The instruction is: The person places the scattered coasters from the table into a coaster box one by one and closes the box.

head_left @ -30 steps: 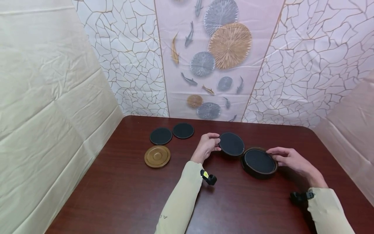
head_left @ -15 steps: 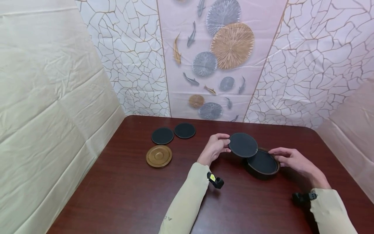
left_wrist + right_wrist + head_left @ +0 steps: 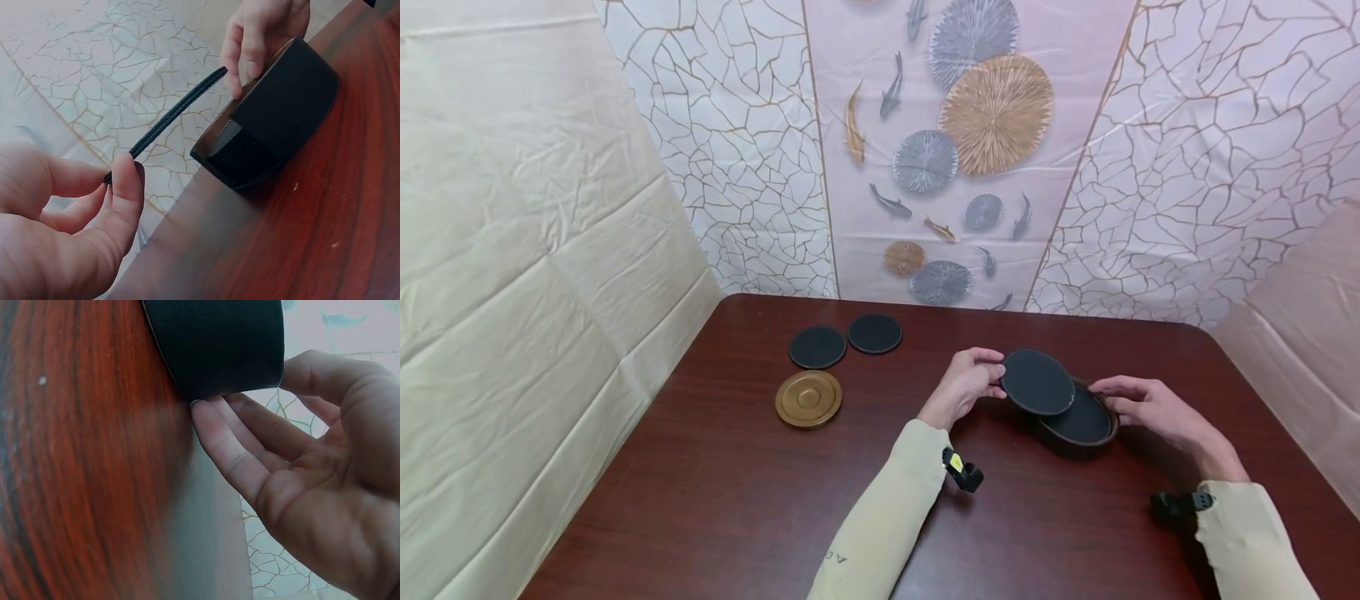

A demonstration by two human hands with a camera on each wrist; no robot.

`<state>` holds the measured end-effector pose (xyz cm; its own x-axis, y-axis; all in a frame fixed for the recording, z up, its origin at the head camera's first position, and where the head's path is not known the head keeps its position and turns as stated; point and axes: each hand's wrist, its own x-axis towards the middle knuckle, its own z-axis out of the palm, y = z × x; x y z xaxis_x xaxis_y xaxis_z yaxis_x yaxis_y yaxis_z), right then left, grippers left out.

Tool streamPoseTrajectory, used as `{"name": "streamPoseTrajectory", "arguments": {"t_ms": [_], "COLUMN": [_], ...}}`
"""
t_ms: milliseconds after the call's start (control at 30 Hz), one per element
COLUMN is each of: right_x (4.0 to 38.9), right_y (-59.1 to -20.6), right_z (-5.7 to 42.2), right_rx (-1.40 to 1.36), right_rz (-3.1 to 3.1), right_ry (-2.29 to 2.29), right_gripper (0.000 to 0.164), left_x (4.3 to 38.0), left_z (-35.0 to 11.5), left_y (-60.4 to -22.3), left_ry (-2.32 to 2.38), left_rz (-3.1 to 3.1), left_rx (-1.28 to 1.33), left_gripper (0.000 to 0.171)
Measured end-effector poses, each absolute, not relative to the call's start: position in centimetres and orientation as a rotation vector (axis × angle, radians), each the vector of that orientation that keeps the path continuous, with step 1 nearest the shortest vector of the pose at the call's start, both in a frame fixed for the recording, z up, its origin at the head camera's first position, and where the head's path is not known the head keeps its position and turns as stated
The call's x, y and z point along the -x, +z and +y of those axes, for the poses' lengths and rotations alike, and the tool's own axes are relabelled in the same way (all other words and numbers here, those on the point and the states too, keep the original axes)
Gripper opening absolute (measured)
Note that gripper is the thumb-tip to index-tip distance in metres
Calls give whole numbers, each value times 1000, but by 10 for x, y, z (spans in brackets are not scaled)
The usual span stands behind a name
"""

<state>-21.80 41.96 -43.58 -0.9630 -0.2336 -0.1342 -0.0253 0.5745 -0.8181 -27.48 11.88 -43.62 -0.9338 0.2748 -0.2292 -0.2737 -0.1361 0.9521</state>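
My left hand point(image 3: 964, 388) pinches a round black coaster point(image 3: 1037, 382) by its left edge, between thumb and fingers. The coaster is tilted above a round, dark coaster holder point(image 3: 1063, 448), and covers part of its opening. In the left wrist view the held coaster point(image 3: 178, 112) appears nearly edge-on, apart from the holder's brown-lined rim. Inside the holder lies another black coaster point(image 3: 1092, 419). My right hand point(image 3: 1157, 408) grips the holder at its right side. From the right wrist, its fingertips touch the holder's black outer wall point(image 3: 219, 347).
Two black coasters point(image 3: 817, 347) lie at the table's back left. In front of them is a round gold-brown lid-like disc point(image 3: 808, 399) with raised rings. The dark red-brown table point(image 3: 737, 508) ends at a patterned cloth backdrop point(image 3: 760, 183).
My left hand has carried its coaster rightward, from beside the holder to above it, then slightly nearer. My right hand keeps its place on the holder.
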Motion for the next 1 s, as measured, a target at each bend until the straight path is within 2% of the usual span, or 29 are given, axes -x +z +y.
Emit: {"name": "streamPoseTrajectory", "arguments": {"t_ms": [1000], "right_x": [220], "right_y": [-437], "right_z": [420], "right_rx": [211], "right_rz": [2592], "right_ry": [-1330], "right_gripper": [38], "left_x": [253], "left_z": [152], "left_y": [-449], "left_ry": [2139], "left_rz": [1727], "left_rx": [-103], "left_gripper": [15]}}
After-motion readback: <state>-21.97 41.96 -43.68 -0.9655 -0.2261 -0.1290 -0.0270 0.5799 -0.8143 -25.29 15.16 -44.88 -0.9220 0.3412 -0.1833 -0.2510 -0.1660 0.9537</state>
